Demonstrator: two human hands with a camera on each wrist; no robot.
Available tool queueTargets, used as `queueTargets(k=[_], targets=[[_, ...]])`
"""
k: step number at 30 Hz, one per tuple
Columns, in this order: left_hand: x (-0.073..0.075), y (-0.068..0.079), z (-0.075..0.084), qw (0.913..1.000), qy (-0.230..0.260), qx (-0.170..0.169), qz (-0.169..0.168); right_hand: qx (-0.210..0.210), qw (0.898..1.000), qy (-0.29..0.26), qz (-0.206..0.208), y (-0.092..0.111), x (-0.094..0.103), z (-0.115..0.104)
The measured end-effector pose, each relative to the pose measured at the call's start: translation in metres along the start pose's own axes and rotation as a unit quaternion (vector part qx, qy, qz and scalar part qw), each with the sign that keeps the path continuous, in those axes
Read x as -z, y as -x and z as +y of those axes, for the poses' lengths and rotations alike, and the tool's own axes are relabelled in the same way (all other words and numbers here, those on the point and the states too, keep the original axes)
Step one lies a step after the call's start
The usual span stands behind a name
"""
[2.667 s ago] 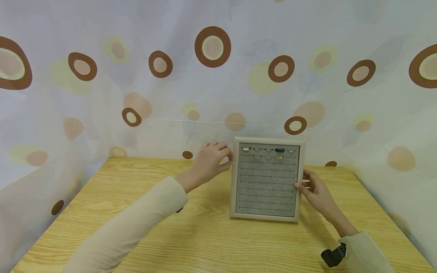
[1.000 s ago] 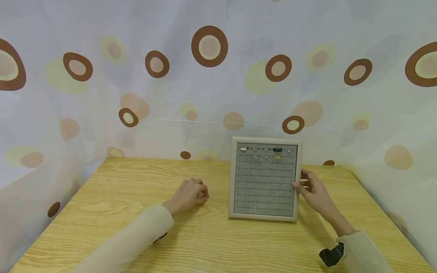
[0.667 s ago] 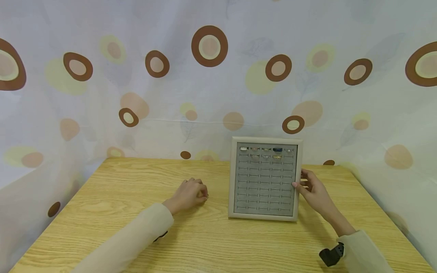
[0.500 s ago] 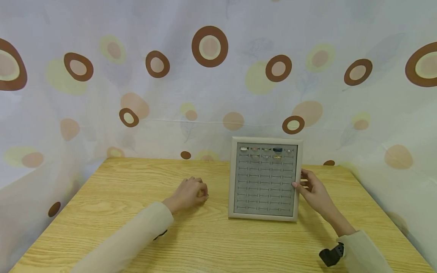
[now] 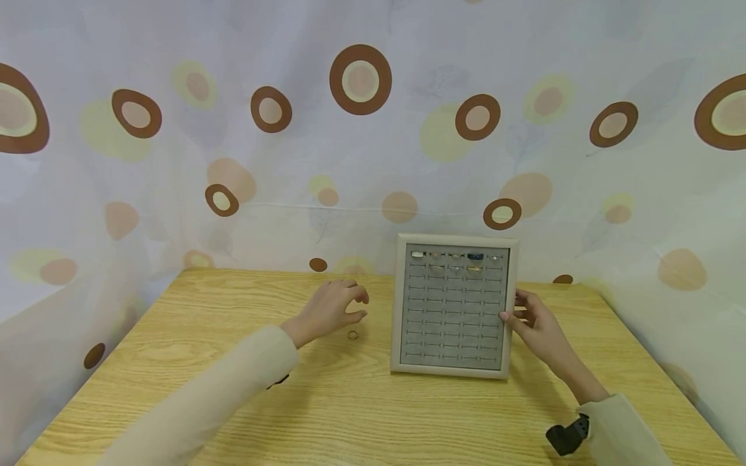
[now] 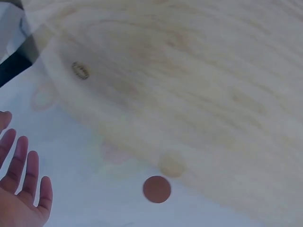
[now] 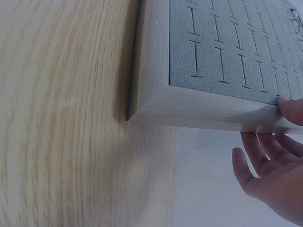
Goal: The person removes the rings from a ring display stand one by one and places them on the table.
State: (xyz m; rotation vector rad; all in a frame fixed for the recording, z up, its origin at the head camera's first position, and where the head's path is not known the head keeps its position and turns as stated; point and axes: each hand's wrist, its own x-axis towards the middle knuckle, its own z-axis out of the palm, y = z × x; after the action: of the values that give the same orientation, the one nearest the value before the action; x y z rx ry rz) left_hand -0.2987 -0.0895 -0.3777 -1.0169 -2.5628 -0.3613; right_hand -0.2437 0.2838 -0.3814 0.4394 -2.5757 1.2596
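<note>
A small thin ring (image 5: 352, 338) lies on the tabletop left of the display board. Just above and behind it my left hand (image 5: 327, 309) hovers, thumb and fingers apart with nothing between them. In the left wrist view the ring (image 6: 80, 71) shows a patterned band. The framed ring display board (image 5: 454, 369) leans back, upright on its lower edge, with slotted grey padding. Several rings sit in its top two rows, including a dark blue ring (image 5: 475, 257) and a gold ring (image 5: 474, 269). My right hand (image 5: 539, 327) grips the board's right side, thumb in front, fingers behind.
The wood-grain table (image 5: 350, 421) reaches back to a patterned curtain (image 5: 373, 162) that also runs along both sides. A black strap device (image 5: 567, 437) is on the right wrist. The board's frame (image 7: 208, 109) stands on the table.
My left hand came down from the board's left edge to the table with the ring, then let go of it and rose slightly. The right hand keeps its hold on the board.
</note>
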Motion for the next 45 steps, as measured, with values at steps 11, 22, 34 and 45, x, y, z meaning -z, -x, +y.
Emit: queueTargets(k=[11,22,34,45], targets=[[0.029,-0.028,0.018,0.9987,0.007,-0.027,0.044,-0.03,0.999,-0.037,-0.017,0.0,0.002,0.003],[0.047,-0.049,0.037,0.9931,-0.033,-0.039,0.105,-0.048,0.992,-0.106,-0.038,0.001,0.005,0.004],[0.048,-0.068,0.052,0.9879,-0.052,-0.03,0.143,-0.038,0.991,-0.125,-0.038,0.001,0.004,0.008],[0.042,-0.081,0.058,0.9821,-0.108,-0.044,0.147,-0.033,0.991,-0.127,-0.039,0.001,0.004,0.008]])
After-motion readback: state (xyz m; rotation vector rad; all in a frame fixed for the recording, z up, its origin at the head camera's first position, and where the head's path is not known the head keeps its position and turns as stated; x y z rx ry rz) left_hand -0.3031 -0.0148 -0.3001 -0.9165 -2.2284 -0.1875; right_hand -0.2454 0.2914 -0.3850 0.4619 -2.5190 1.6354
